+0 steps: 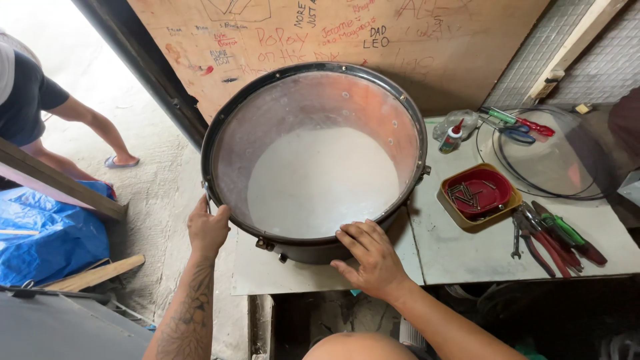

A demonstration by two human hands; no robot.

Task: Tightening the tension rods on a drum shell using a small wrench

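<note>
A large drum [313, 153] with a black hoop and a clear, translucent head stands on a pale worktable [453, 253]. My left hand [207, 227] grips the hoop at its near left edge. My right hand [368, 257] lies flat with fingers spread on the near right part of the drum head, over the hoop. Through the head I see the reddish inside of the shell and a white bottom.
Right of the drum sits a red bowl [481, 192] of screws in a yellow tray, with pliers and screwdrivers [553, 237] beside it. A glue bottle [453, 137], a loose hoop [540, 153] and more tools lie behind. Another person [40, 113] stands at far left by a blue tarp [47, 233].
</note>
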